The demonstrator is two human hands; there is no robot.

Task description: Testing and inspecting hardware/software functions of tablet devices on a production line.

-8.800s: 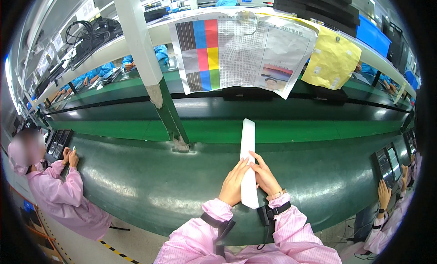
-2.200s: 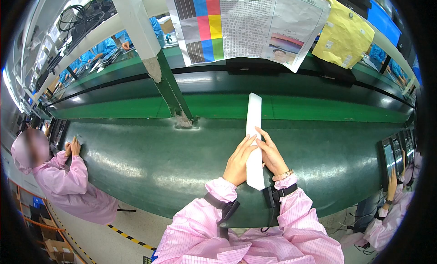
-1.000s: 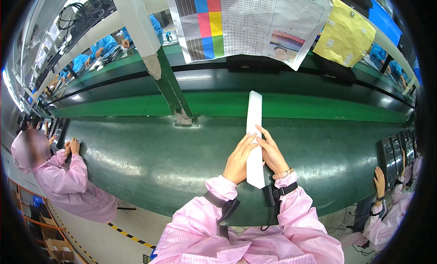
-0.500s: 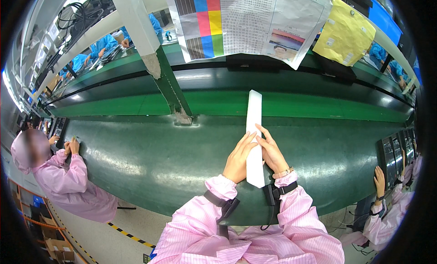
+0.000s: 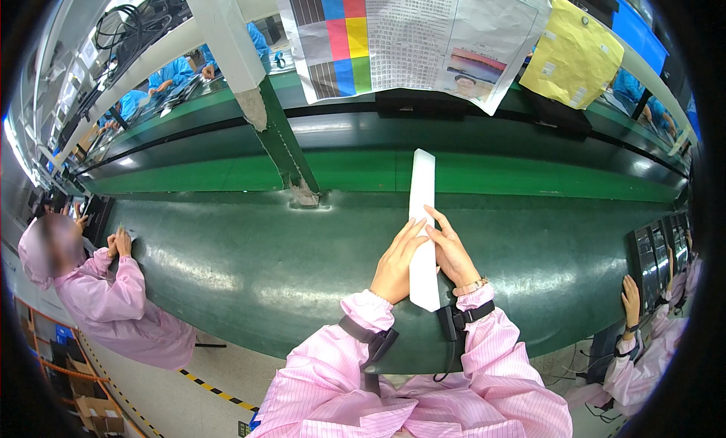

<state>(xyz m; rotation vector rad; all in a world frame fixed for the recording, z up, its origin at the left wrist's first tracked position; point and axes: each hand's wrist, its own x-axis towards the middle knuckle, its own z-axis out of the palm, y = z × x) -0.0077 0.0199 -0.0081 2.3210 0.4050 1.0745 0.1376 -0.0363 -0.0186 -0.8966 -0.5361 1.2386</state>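
Observation:
A long, narrow white foam-like strip [image 5: 423, 279] lies lengthwise in front of me, its far end reaching over the bright green band at the back of the green worktop. My left hand [image 5: 396, 263] grips its left side, fingertips laid over the top near the middle. From the other side my right hand [image 5: 455, 258] holds the right edge, with its fingers slanting up across the strip. The fingertips of both hands nearly meet on it. What lies beneath the strip is hidden.
The green worktop [image 5: 227, 249] curves around me. A post [image 5: 283, 147] rises at the back left. Printed sheets [image 5: 412, 45] and a yellow sheet [image 5: 578, 56] hang ahead. A co-worker in pink [image 5: 113, 302] sits left; another's hand [image 5: 630, 300] rests by black devices [image 5: 645, 260] at right.
My hands and the white strip have not visibly moved. At the far left, a hand behind the pink-clad co-worker has shifted upward.

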